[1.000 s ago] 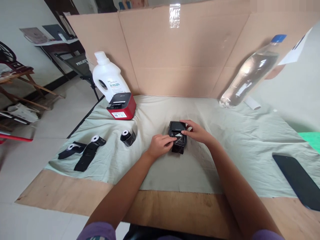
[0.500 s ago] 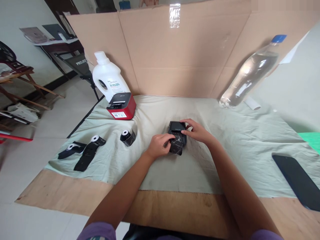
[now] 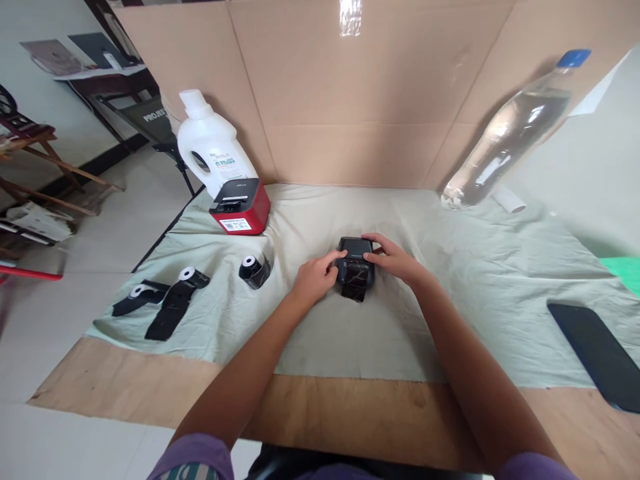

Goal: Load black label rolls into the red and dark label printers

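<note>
A small black portable printer [image 3: 355, 248] lies on the cloth in front of me, its dark lid toward the far side. A black strip of paper with thin light lines [image 3: 355, 288] hangs out of its near side. My right hand [image 3: 395, 259] grips the printer's right edge, thumb on top and fingers at the far corner. At the left edge my left hand [image 3: 315, 275] touches the lid with a stretched index finger, its other fingers loosely bent and holding nothing I can see. The printer's underside and inner parts are hidden.
Left of my hands stand a black paper roll [image 3: 255, 272] and two partly unrolled ones [image 3: 175, 307]. Behind are a red-and-black printer [image 3: 243, 208] and a white detergent bottle [image 3: 215, 150]. A water bottle [image 3: 510, 143] leans at right, above a phone [image 3: 595, 353]. Cardboard [image 3: 370, 100] walls the back.
My left hand has let go of the black paper strip and moved up to the lid's left edge, index finger extended. The lid now sits lower over the strip. The camera has tilted down slightly.
</note>
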The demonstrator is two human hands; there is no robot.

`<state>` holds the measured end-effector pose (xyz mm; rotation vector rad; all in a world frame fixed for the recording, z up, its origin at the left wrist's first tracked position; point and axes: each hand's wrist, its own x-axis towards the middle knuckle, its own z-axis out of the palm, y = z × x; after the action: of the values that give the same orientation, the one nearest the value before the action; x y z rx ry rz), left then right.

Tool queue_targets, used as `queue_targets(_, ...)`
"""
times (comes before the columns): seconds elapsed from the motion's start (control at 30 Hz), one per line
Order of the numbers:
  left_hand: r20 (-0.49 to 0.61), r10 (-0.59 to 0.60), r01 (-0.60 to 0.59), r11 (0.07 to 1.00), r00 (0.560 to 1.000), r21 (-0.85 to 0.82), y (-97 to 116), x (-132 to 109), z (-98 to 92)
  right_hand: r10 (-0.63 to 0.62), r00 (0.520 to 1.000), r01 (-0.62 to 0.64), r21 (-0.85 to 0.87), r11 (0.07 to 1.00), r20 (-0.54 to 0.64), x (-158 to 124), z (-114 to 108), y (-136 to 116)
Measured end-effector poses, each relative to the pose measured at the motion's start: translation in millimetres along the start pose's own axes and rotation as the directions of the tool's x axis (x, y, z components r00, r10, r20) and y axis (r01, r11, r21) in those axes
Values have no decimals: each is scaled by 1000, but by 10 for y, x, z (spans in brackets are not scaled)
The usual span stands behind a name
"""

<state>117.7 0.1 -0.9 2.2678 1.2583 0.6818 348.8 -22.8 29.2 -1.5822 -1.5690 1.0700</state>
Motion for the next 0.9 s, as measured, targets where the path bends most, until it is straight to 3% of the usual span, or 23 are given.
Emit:
queue_targets(0.23, 11, 35, -35, 999, 999, 4, -34, 23, -1, 97, 993, -89, 113, 990, -69, 4, 82, -2)
queue_targets(0.7, -67, 233, -239, 966, 970, -99, -91, -14, 30, 96, 987, -71, 186, 980, -125, 42, 101, 229)
queue_targets(0.9, 29, 142, -134, 973, 990, -190, -123, 38, 14, 88, 982, -52, 205, 977, -168, -4, 140, 184)
